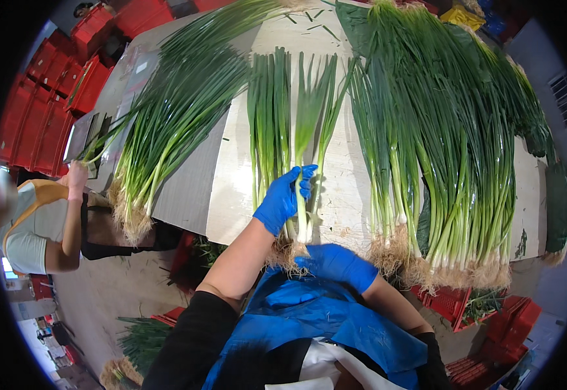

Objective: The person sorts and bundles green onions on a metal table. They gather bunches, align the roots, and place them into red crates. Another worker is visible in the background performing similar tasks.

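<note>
My left hand (282, 196), in a blue glove, grips the pale stem of a green onion (302, 210) lying lengthwise before me. Its green leaves fan out away from me. At its root end is my right hand (338, 265), also in a blue glove, with fingertips against the hairy roots (297, 256); whether they pinch anything is hidden. Just left of the held stalk lie several more green onions (268, 122), side by side. Another loose stalk (329, 112) rests to the right of it, partly behind my left fingers.
A large pile of green onions (449, 161) covers the table's (230, 165) right side, roots overhanging the near edge. Another heap (181, 117) lies left, where a co-worker (40, 219) holds a stalk. Red crates (40, 122) stand far left; another crate (446, 307) sits below the table.
</note>
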The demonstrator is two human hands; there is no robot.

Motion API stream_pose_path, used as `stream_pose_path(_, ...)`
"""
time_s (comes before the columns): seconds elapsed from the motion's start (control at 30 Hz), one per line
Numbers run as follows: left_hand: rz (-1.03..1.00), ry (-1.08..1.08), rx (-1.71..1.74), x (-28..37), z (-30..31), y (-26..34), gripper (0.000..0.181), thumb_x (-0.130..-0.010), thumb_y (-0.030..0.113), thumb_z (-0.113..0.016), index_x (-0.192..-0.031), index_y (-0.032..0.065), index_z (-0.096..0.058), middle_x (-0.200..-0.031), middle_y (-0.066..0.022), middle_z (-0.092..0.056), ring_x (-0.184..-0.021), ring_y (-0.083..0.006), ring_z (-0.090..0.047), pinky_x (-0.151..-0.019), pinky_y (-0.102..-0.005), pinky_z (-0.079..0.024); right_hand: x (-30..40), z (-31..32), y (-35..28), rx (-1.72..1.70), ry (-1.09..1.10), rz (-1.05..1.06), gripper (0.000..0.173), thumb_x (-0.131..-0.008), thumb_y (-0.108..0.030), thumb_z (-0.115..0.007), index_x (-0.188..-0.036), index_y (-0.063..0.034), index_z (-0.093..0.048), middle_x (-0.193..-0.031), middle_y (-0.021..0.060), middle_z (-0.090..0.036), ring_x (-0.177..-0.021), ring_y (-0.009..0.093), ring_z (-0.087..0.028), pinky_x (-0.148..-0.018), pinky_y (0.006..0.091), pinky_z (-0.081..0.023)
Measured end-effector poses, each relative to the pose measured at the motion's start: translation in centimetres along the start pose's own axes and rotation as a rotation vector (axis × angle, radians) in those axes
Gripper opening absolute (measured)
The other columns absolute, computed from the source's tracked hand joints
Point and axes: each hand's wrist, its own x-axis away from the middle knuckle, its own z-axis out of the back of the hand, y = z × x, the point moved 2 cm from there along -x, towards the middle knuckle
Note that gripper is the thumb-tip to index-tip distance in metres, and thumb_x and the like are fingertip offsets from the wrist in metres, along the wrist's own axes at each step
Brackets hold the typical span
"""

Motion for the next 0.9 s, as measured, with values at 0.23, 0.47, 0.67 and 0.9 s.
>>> stream_pose_path(0.23, -0.074, 0.209, -0.286, -0.7, 0.9, -0.9, 0.032, -0.098, 0.018, -0.036, -0.110, -0.0021, -0.058, -0.079, -0.0030, -0.059, -0.056, -0.0072, -0.045, -0.046, -0.0194, -0.039, 3.9, 1.5, -4.3, 0.396, -0.031, -0.009, 0.031, -0.092, -0.037, -0.045, -0.097, -0.0121, -0.062, -0.077, 0.0152, -0.064, -0.066, 0.032, -0.064, -0.060, 0.0424, -0.051)
stream_pose_path(0.47, -0.299, 0.322, -0.831, 2.4, -0.2, 2.9, 0.029, -0.090, 0.019, -0.055, -0.113, 0.0012, -0.052, -0.085, -0.0075, -0.060, -0.061, -0.0092, -0.050, -0.053, -0.0229, -0.042, 11.1, 3.0, -1.9, 0.328, 0.072, -0.162, 0.038, -0.088, -0.033, -0.052, -0.118, -0.0093, -0.054, -0.083, 0.0176, -0.063, -0.079, 0.035, -0.063, -0.063, 0.0419, -0.051)
stream_pose_path(0.67, -0.625, 0.551, -1.082, 5.1, 1.9, 2.4, 0.032, -0.085, 0.012, -0.062, -0.115, 0.0034, -0.052, -0.084, -0.0056, -0.061, -0.058, -0.0099, -0.054, -0.051, -0.0226, -0.044, 10.4, 3.6, 2.1, 0.340, 0.606, -0.102, 0.052, -0.083, -0.029, -0.064, -0.121, 0.0021, -0.049, -0.101, 0.0233, -0.060, -0.095, 0.038, -0.059, -0.082, 0.0432, -0.048)
stream_pose_path(0.9, -0.786, 0.771, -1.395, 6.0, 3.6, 6.2, 0.079, -0.069, 0.022, -0.081, -0.129, -0.0036, -0.037, -0.108, -0.0182, -0.057, -0.089, -0.0225, -0.060, -0.073, -0.0321, -0.052, -0.6, 2.3, 0.8, 0.292, 0.552, -0.269, 0.054, -0.084, -0.038, -0.063, -0.122, -0.0009, -0.050, -0.111, 0.0208, -0.058, -0.096, 0.036, -0.061, -0.081, 0.0416, -0.050)
